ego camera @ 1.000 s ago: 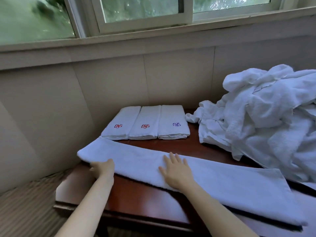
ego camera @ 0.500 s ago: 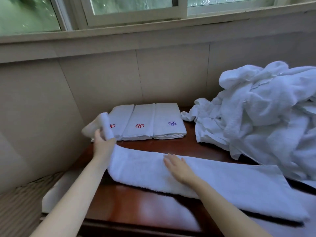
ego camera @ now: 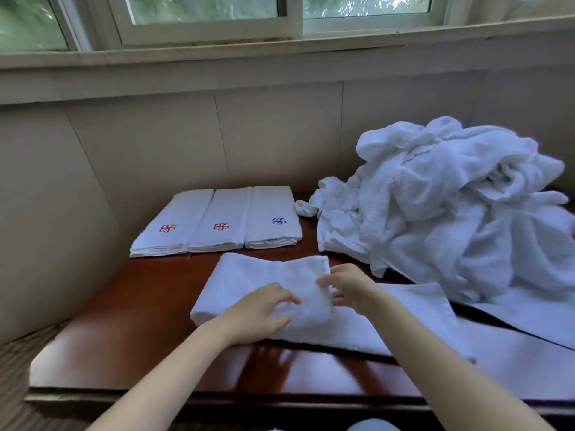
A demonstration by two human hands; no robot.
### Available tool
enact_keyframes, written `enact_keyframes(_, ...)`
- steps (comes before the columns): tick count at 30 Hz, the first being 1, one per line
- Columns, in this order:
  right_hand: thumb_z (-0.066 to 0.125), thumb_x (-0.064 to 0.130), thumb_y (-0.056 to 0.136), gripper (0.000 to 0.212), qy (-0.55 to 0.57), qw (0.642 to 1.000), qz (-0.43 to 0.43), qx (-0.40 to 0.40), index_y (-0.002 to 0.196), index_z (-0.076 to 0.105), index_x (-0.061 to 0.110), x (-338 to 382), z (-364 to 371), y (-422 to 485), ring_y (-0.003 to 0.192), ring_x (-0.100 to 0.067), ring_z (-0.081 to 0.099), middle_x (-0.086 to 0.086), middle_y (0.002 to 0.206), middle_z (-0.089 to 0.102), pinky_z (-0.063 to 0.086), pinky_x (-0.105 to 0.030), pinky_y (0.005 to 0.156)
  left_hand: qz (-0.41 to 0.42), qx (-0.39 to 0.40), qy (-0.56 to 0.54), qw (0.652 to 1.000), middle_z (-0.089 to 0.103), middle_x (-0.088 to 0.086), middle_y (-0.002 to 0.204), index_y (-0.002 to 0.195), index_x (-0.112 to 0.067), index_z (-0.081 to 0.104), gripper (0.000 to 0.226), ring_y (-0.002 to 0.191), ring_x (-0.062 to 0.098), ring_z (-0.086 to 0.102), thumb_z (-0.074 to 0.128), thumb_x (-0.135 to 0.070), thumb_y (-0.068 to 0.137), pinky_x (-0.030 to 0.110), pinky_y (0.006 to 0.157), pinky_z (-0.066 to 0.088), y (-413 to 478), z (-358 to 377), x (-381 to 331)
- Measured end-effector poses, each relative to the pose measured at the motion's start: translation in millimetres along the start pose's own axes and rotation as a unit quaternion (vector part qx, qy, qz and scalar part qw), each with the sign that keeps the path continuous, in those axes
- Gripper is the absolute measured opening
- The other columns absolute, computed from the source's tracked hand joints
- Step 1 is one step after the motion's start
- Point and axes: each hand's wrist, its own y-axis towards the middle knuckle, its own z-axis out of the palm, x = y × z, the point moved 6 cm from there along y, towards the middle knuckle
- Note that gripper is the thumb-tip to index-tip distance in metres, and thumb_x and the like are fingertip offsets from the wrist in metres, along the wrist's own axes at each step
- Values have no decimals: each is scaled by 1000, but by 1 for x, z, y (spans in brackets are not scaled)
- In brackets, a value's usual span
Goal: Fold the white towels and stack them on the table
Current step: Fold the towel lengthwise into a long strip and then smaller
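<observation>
On my feed a glossy red-brown wooden table (ego camera: 149,353) stands against a beige panelled wall (ego camera: 264,135) under a white-framed window (ego camera: 292,23), with three flat-folded white towels with embroidered flowers (ego camera: 217,209) in a row at its back and a crumpled heap of white terry towels (ego camera: 451,213) on its right. The long white terry towel (ego camera: 249,278) lies along the near edge, its left end doubled into a thick, nubbly pad. The left hand (ego camera: 258,315) pinches a fold of that pad, while the right hand (ego camera: 348,287) has bent fingers at its right edge, and I cannot tell whether they grip.
</observation>
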Motion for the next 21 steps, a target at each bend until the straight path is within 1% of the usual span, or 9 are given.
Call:
enact_keyframes(2,57,-3,83,7,27,999,-17,-41,87,61,1,19,-17,-10,51,-16,57,-11,71,54,47,-24,44,13,-56,-2,998,53,2,125,126,-18,58,33,119,12,47,56,-17,93,7,95,25,0,-13,-3)
enact_keyframes(4,56,-3,80,15,60,993,-29,-98,72,51,8,34,-50,-21,28,-9,37,-3,53,36,31,-16,31,14,-120,10,993,53,2,123,123,-15,60,30,120,14,47,58,-14,92,8,97,23,2,-29,-2)
enact_keyframes(5,56,-1,79,19,63,990,-32,-126,68,47,11,39,-71,-28,23,-8,29,0,46,30,27,-14,30,3,-150,17,989,53,2,124,123,-16,60,31,120,15,47,58,-15,92,11,99,24,4,-35,2)
enact_keyframes(7,57,1,77,15,50,982,-35,-177,68,48,10,41,-115,-43,24,-11,33,-1,41,35,27,-14,30,-55,-170,23,984,47,3,130,129,-19,54,37,124,19,42,56,-19,93,22,103,27,11,-38,16)
enact_keyframes(10,57,0,77,7,-2,969,-10,-249,79,54,6,14,-168,-60,44,-21,43,-9,60,44,34,-18,39,-185,-96,9,978,33,9,145,146,-20,30,58,132,29,34,53,-30,94,35,107,29,26,-15,38)
enact_keyframes(13,55,1,76,15,-50,971,53,-229,87,56,11,-41,-187,-66,58,-23,43,-10,72,43,36,-23,48,-261,-52,-11,964,25,16,151,151,-10,11,77,137,37,30,54,-38,93,38,110,25,40,17,47)
enact_keyframes(15,54,0,76,20,-41,977,63,-201,90,58,13,-69,-189,-65,61,-23,42,-8,74,44,33,-26,47,-294,-86,-32,951,26,17,151,151,-8,10,82,137,38,29,55,-40,91,40,111,23,44,24,55)
enact_keyframes(17,54,-1,76,15,-16,976,64,-207,89,59,7,-78,-194,-65,53,-19,38,-6,67,43,30,-25,42,-331,-124,-97,930,28,17,150,151,-8,15,81,136,37,31,57,-40,90,41,111,26,42,24,66)
enact_keyframes(21,52,3,75,14,-14,974,72,-215,88,56,8,-64,-199,-59,37,-16,32,-1,56,33,31,-19,39,-365,-114,-143,913,37,15,148,147,-7,25,72,132,33,40,54,-44,92,37,102,34,34,29,87)
